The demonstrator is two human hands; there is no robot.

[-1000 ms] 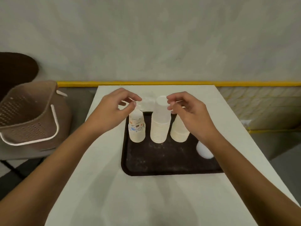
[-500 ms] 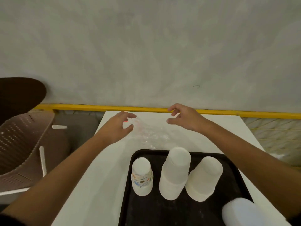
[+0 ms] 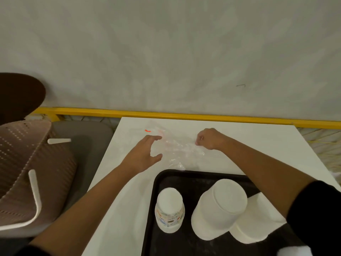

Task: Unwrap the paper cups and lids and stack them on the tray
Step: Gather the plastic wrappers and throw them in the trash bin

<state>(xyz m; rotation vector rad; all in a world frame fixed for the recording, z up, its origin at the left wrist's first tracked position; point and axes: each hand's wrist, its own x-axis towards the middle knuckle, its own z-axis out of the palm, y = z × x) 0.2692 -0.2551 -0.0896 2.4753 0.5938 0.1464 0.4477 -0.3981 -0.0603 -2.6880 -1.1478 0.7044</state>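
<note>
Standing upside down on the tray (image 3: 156, 191), three cup stacks (image 3: 218, 209) sit nearest. Just beyond its far rim the clear wrapper (image 3: 177, 150) lies crosswise between both hands. Left hand (image 3: 142, 157) is spread wide at its left side, gripping nothing. Right hand (image 3: 210, 139) is curled at its right end, pinch unclear.
</note>
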